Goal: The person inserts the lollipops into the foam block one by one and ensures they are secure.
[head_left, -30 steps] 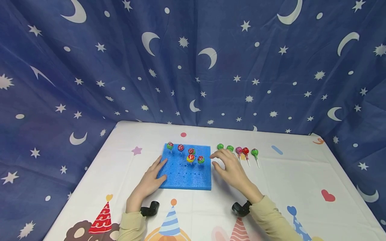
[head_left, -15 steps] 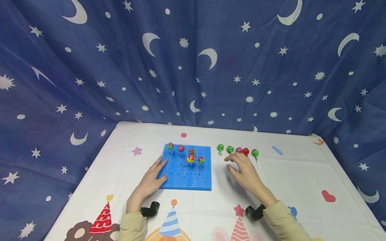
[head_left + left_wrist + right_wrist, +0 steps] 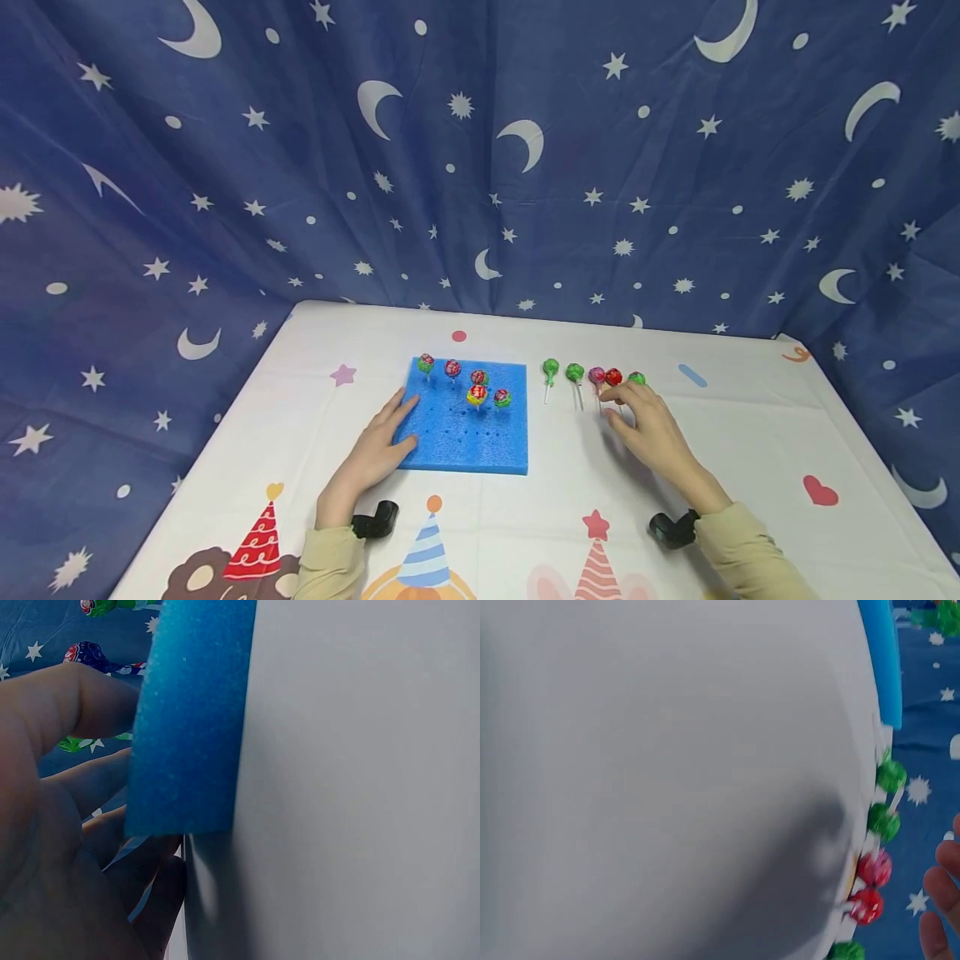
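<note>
My left hand rests on the left edge of a blue foam board, fingers spread. The left wrist view shows the board's thick edge close against that hand. Several wrapped lollipops stand upright in the board's far half, a yellow-and-red one among them. My right hand hovers over the right end of a row of loose lollipops, fingers loosely bent with nothing between them. Near its fingertips are a red lollipop and a green lollipop, partly hidden by the hand.
Left along the row lie a pink lollipop, a second green lollipop and a third green one, sticks toward me. Small holes dot the board's near half. A white patterned cloth covers the table; a blue star curtain hangs behind.
My right hand has moved right, from beside the board along the row to its right end, uncovering the left lollipops. The left hand stays on the board.
</note>
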The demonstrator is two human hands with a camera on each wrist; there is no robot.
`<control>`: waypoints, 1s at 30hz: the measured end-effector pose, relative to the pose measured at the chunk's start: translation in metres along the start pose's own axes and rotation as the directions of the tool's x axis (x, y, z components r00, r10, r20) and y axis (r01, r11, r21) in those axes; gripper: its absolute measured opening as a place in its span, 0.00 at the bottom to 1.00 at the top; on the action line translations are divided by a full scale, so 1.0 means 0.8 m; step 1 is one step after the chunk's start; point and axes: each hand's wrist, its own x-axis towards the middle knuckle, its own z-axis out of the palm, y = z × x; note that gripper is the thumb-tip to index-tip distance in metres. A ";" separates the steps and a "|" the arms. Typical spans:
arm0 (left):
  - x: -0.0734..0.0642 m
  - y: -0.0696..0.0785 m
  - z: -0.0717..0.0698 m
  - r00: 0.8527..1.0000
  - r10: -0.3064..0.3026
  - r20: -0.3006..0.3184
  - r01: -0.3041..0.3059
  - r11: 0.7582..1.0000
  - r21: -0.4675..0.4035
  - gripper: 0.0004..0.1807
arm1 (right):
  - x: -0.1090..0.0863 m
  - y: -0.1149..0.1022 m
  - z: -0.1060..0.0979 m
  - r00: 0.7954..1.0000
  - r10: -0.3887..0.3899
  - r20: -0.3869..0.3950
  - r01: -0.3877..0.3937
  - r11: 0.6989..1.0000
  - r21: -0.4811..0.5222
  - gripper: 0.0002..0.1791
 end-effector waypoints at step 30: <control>-0.002 -0.001 0.000 1.000 0.013 -0.016 -0.013 1.000 -0.016 0.34 | 0.017 0.077 -0.029 0.978 0.174 0.119 -0.173 0.985 -0.016 0.15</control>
